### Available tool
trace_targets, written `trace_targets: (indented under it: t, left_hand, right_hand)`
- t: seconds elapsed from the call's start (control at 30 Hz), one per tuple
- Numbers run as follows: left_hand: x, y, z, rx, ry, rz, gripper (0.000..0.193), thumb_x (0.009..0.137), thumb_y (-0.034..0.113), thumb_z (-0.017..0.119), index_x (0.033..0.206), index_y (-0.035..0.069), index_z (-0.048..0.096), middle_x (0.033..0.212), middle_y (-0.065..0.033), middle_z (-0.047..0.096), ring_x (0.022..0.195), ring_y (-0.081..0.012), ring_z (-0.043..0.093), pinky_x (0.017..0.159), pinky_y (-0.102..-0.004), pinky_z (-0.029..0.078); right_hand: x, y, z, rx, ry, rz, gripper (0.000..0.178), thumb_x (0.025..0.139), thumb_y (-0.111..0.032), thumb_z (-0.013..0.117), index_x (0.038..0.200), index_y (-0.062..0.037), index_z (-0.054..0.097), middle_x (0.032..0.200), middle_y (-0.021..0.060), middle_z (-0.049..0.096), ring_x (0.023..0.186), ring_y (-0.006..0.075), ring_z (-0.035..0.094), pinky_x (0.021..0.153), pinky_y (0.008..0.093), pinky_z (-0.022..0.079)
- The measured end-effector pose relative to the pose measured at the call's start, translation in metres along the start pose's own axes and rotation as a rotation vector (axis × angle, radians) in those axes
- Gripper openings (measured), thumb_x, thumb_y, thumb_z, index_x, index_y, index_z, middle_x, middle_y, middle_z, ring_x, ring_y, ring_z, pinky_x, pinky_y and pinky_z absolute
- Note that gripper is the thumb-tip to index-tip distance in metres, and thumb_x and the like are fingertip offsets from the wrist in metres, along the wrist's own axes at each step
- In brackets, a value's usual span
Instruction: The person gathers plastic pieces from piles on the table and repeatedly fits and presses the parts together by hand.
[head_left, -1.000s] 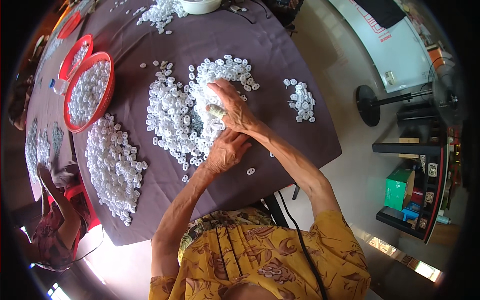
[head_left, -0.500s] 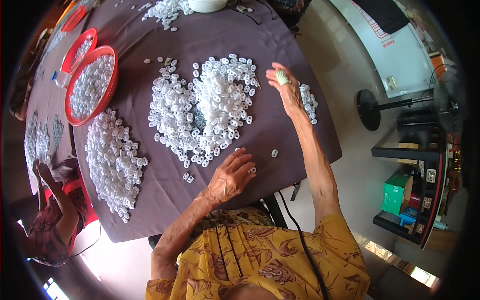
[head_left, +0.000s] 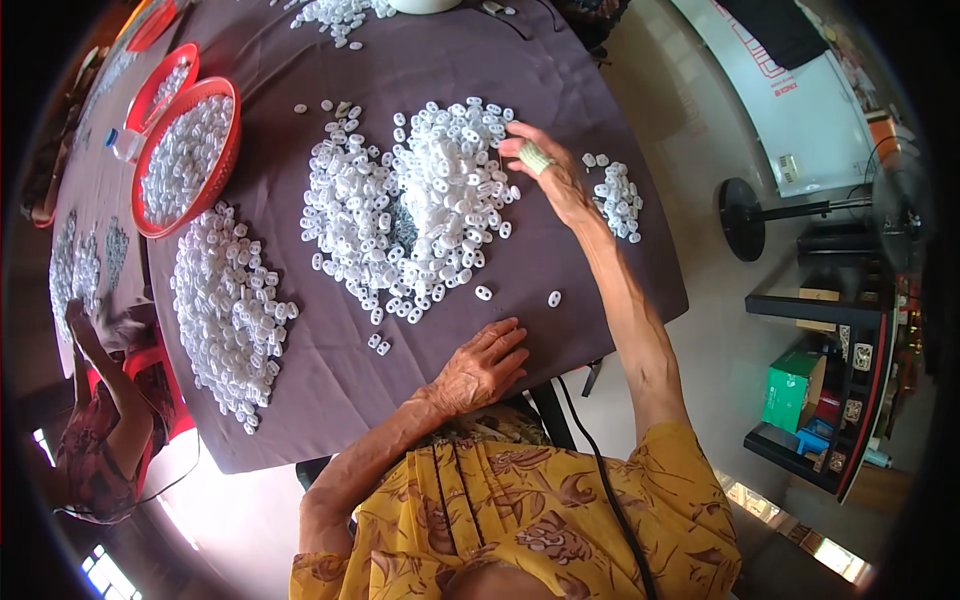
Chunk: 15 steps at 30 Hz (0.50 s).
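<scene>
A large heap of small white plastic rings [head_left: 420,205] lies in the middle of the dark purple tablecloth [head_left: 560,60]. My right hand [head_left: 548,172], with a pale bandage on one finger, reaches out flat at the heap's right edge, fingertips touching the rings. A smaller pile of the same rings [head_left: 618,200] lies just right of that hand. My left hand [head_left: 482,366] rests palm down, fingers spread, on the cloth near the table's front edge, holding nothing. Two loose rings [head_left: 378,345] lie just left of it.
A red basket [head_left: 226,150] filled with white rings sits at the left, a second red basket [head_left: 148,90] behind it. Another long pile of rings [head_left: 232,310] lies below them. A second person [head_left: 105,420] sits at the left. A black fan stand [head_left: 745,218] and a shelf [head_left: 830,400] stand on the right.
My right hand moved from the heap's middle out to the right, then back left to the heap's right edge. My left hand slid toward the table's front edge and lies flat.
</scene>
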<state>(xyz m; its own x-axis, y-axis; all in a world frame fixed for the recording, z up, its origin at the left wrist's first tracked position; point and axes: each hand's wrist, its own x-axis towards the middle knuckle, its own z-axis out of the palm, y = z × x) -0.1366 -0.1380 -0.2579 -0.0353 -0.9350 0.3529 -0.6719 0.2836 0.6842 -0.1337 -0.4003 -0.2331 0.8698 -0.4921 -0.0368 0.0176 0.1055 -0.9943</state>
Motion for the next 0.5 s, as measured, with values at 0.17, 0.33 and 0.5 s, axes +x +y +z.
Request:
trace_targets:
  t: [0.17, 0.33, 0.5]
  left_hand:
    - [0.001, -0.008, 0.001, 0.037, 0.001, 0.022, 0.026, 0.069, 0.007, 0.065, 0.093, -0.002, 0.059, 0.113, -0.0166, 0.052, 0.113, -0.0332, 0.045, 0.09, -0.0398, 0.043]
    - [0.009, -0.023, -0.002, 0.099, -0.019, 0.043, 0.029, 0.068, 0.0, 0.056, 0.096, -0.003, 0.058, 0.114, -0.0181, 0.052, 0.113, -0.034, 0.045, 0.093, -0.0409, 0.04]
    - [0.023, -0.048, -0.013, 0.186, 0.056, 0.024, 0.038, 0.066, 0.0, 0.052, 0.103, -0.005, 0.054, 0.113, -0.0201, 0.051, 0.112, -0.0348, 0.046, 0.093, -0.0399, 0.041]
  right_hand:
    - [-0.066, -0.001, -0.001, -0.516, 0.218, -0.183, 0.042, 0.09, -0.022, 0.047, 0.126, -0.0038, 0.039, 0.12, 0.0135, 0.049, 0.114, 0.0214, 0.046, 0.096, 0.0335, 0.035]
    - [-0.139, 0.032, 0.029, -0.939, 0.116, -0.287, 0.055, 0.082, -0.022, 0.057, 0.128, -0.0017, 0.036, 0.129, 0.0186, 0.036, 0.125, 0.0355, 0.029, 0.103, 0.0431, 0.022]
    - [-0.103, 0.049, 0.062, -0.813, 0.104, -0.431, 0.055, 0.083, -0.026, 0.055, 0.128, -0.0021, 0.035, 0.129, 0.0179, 0.034, 0.125, 0.0358, 0.027, 0.103, 0.0427, 0.022]
